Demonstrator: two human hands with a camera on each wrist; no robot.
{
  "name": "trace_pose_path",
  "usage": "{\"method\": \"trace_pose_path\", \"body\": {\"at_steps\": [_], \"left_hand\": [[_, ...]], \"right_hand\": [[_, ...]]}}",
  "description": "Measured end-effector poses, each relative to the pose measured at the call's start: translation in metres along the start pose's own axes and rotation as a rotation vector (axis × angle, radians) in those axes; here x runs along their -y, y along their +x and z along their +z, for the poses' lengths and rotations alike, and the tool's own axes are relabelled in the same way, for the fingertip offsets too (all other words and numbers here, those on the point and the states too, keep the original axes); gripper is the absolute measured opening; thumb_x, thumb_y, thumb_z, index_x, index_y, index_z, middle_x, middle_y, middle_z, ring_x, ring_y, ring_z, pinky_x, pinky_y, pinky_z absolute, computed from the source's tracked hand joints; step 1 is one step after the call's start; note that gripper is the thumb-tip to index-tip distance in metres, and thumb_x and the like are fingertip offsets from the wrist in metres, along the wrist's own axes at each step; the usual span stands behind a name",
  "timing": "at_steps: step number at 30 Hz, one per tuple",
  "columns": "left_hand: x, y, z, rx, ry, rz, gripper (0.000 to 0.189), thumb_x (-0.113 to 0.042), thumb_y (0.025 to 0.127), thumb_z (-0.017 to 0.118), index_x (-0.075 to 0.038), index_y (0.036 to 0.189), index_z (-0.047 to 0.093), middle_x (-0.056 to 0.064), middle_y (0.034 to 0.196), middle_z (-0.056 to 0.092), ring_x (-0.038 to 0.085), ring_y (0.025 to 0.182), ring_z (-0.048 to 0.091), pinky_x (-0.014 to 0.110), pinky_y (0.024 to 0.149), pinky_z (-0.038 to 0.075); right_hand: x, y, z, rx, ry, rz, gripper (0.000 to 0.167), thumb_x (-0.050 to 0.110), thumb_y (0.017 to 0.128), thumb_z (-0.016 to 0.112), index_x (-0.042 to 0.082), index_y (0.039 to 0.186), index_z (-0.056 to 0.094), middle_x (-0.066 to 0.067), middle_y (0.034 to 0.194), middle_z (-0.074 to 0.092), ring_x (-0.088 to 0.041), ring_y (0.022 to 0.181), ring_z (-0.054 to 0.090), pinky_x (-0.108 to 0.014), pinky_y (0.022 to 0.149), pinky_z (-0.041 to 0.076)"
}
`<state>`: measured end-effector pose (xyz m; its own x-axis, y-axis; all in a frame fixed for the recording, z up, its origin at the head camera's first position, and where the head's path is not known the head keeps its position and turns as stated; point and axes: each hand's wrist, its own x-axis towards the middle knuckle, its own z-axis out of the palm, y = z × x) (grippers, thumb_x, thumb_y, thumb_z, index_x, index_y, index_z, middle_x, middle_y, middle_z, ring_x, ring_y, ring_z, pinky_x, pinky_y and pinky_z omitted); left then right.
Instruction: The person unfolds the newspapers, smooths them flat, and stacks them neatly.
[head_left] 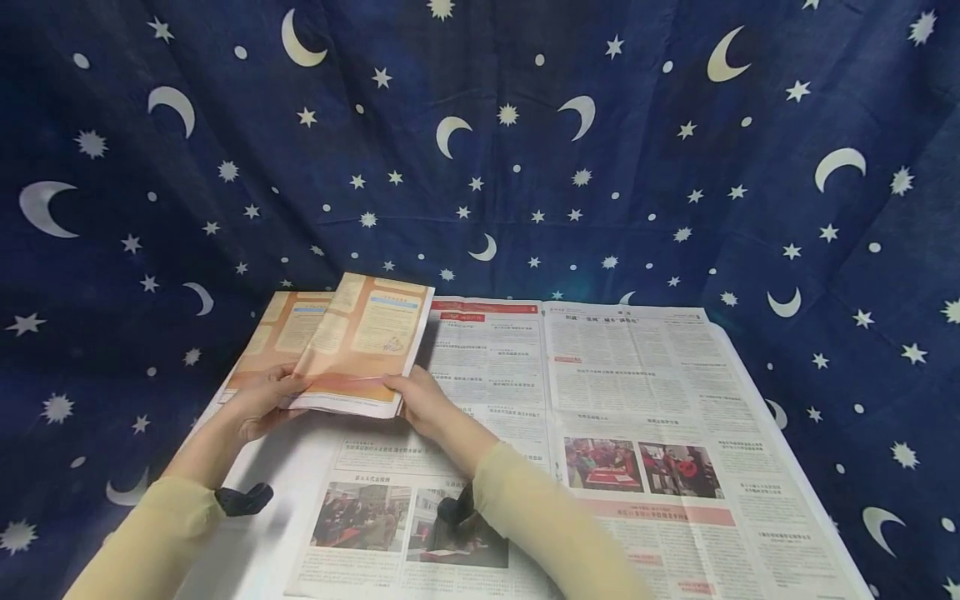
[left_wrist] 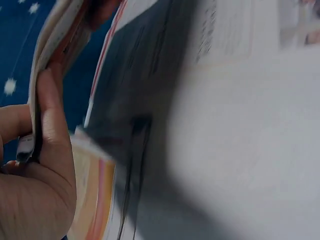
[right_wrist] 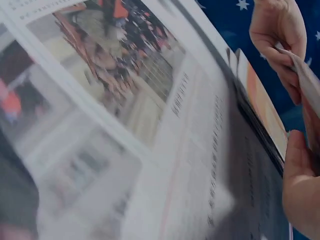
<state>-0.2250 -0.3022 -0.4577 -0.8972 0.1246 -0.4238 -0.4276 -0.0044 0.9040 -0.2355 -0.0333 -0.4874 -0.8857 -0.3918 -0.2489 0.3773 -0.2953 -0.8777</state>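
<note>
Both hands hold a folded newspaper (head_left: 360, 333) with an orange, cream-panelled page facing up, raised over the table's left side. My left hand (head_left: 264, 402) grips its lower left corner, thumb on top. At the lower right edge my right hand (head_left: 426, 400) pinches it between thumb and fingers. In the left wrist view, the left fingers (left_wrist: 50, 100) wrap the folded paper's edge. The right wrist view shows the right hand (right_wrist: 300, 185) at the near edge, the left across from it. Behind lies another folded orange newspaper (head_left: 281, 333), partly covered by the held one.
An opened newspaper (head_left: 630, 400) with photos and columns of text spreads over the white table (head_left: 251, 533), reaching the right side. A dark blue curtain (head_left: 517, 125) with moons and stars hangs behind the table.
</note>
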Motion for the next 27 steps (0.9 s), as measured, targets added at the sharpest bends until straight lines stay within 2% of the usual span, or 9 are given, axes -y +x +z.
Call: {"method": "trace_pose_path", "body": {"at_steps": [4,10,13,17,20,24,27], "left_hand": [[0.003,0.002,0.025,-0.004,0.075,0.017,0.066,-0.014,0.103,0.061,0.008,0.152,0.022,0.001,0.101,0.068,0.011,0.088,0.070,0.034,0.081,0.061],[0.004,0.010,0.057,-0.013,0.101,0.011,0.062,-0.033,0.109,0.051,0.005,0.154,0.031,0.006,0.114,0.068,0.011,0.093,0.071,0.037,0.086,0.060],[0.002,0.016,0.074,0.019,0.105,0.010,0.055,-0.030,0.109,0.052,0.005,0.148,0.039,0.005,0.110,0.071,0.012,0.091,0.071,0.033,0.081,0.060],[0.000,0.024,0.102,0.055,0.134,0.014,0.045,-0.024,0.104,0.060,0.007,0.135,0.049,0.005,0.100,0.075,0.012,0.085,0.071,0.026,0.070,0.058],[-0.001,0.030,0.126,0.068,0.149,0.003,0.041,-0.021,0.102,0.065,0.006,0.130,0.054,0.007,0.098,0.076,0.014,0.084,0.072,0.027,0.069,0.058],[0.001,0.034,0.158,0.107,0.169,-0.007,0.039,-0.016,0.100,0.065,0.006,0.130,0.058,0.010,0.098,0.076,0.016,0.083,0.072,0.027,0.069,0.058],[0.003,0.038,0.179,0.153,0.198,0.006,0.036,-0.015,0.099,0.065,0.006,0.129,0.061,0.010,0.097,0.075,0.015,0.081,0.071,0.025,0.066,0.057]], "right_hand": [[0.010,-0.003,-0.018,-0.102,-0.089,-0.026,0.058,0.008,0.098,0.061,-0.003,0.151,0.039,-0.012,0.123,0.067,-0.027,0.111,0.069,-0.035,0.088,0.059],[0.028,-0.015,-0.053,-0.166,-0.230,-0.040,0.058,0.009,0.097,0.062,0.002,0.152,0.043,-0.012,0.125,0.067,-0.025,0.109,0.069,-0.034,0.090,0.057],[0.038,-0.025,-0.075,-0.180,-0.292,-0.042,0.058,0.010,0.097,0.063,0.003,0.151,0.045,-0.012,0.127,0.066,-0.025,0.111,0.069,-0.034,0.092,0.057],[0.052,-0.041,-0.109,-0.180,-0.354,-0.040,0.054,0.010,0.096,0.064,0.000,0.146,0.050,-0.015,0.123,0.069,-0.027,0.107,0.071,-0.035,0.089,0.058],[0.061,-0.055,-0.136,-0.183,-0.381,-0.029,0.051,0.010,0.094,0.066,-0.001,0.142,0.053,-0.015,0.120,0.070,-0.030,0.104,0.071,-0.038,0.088,0.059],[0.071,-0.073,-0.166,-0.214,-0.444,-0.019,0.053,0.009,0.091,0.067,-0.002,0.141,0.054,-0.015,0.126,0.067,-0.029,0.111,0.069,-0.038,0.095,0.056],[0.077,-0.086,-0.187,-0.237,-0.497,-0.012,0.055,0.007,0.090,0.066,-0.006,0.141,0.053,-0.018,0.128,0.065,-0.030,0.111,0.068,-0.038,0.095,0.056]]}}
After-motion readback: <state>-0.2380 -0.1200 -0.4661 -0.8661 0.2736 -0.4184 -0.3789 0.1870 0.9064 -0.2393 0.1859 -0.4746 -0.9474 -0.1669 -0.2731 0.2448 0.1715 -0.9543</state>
